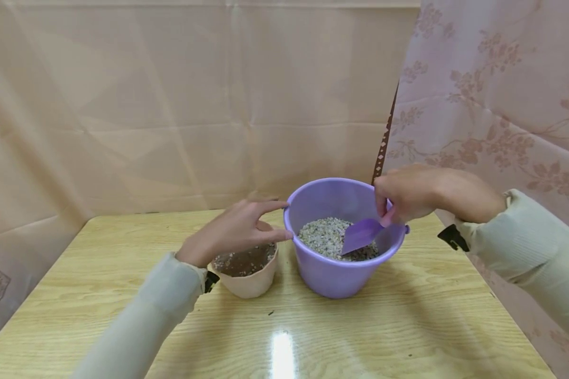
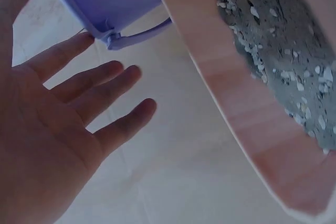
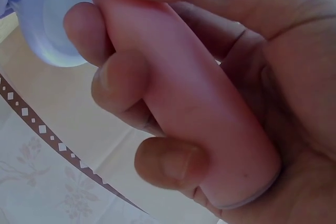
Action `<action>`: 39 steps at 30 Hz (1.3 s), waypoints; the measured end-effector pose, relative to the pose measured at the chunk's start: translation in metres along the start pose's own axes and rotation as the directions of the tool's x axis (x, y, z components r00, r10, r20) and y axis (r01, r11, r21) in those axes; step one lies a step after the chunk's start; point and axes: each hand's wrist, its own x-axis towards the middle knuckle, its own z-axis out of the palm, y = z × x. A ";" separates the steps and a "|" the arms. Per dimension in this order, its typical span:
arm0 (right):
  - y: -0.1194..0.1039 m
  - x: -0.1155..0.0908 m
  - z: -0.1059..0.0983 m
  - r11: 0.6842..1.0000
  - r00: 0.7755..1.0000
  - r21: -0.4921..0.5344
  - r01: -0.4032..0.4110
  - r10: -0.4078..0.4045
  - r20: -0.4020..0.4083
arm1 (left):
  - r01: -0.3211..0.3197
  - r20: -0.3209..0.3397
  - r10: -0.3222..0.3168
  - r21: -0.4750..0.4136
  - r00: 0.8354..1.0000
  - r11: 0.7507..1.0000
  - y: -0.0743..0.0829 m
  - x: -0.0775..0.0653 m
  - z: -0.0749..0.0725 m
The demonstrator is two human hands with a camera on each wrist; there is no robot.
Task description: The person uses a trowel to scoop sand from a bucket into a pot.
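Note:
A purple bucket stands on the table, with pale gravel inside. My right hand grips the pink handle of a small trowel, its fingers curled round it. The trowel's purple blade tilts down into the bucket, its tip at the gravel. My left hand touches the bucket's left rim with thumb and forefinger, the other fingers spread loosely in the left wrist view. Under that hand is a beige pot holding dark soil with scattered white stones; the hand partly hides it in the head view.
The wooden table backs onto a beige cloth. To the right hangs a pink flowered cloth. Small dark crumbs lie on the table in front of the pot and bucket. A bucket handle shows in the left wrist view.

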 end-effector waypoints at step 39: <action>-0.012 0.017 0.007 0.999 0.999 -0.031 0.010 -0.009 0.040 | -0.135 -0.021 0.136 0.042 0.991 0.990 0.001 0.013 0.006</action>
